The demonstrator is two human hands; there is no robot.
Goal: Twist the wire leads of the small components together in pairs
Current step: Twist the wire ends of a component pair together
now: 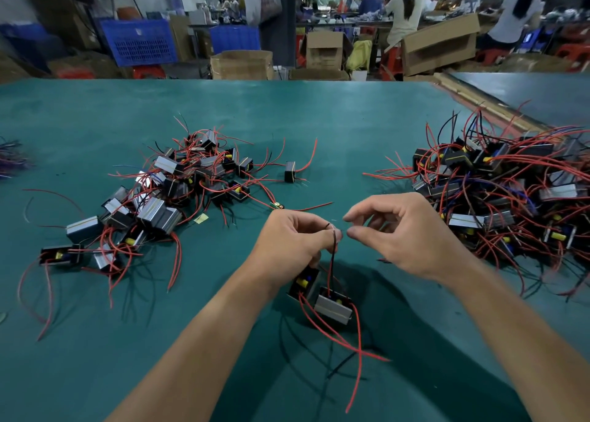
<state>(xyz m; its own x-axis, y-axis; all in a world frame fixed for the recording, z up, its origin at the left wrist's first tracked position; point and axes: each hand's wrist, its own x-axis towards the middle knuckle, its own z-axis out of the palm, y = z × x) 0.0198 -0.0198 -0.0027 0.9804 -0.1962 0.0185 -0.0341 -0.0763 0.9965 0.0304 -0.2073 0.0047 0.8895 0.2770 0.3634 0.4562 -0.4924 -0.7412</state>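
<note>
- Green surface (95,342) — nearest, two components (332,306) sit just below the left hand (287,239), whose fingers pinch their black leads (333,249).
- Right hand (405,233) just beside: fingers loosely curled, gripping nothing.
- Farther off — a left pile (166,192) and a right pile (504,185) of components.

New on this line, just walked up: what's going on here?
A person's left hand pinches the wire leads of two components below it; the right hand sits just beside the wire tips, finger and thumb apart. More lie in a left pile and a right pile on the green table.
</note>
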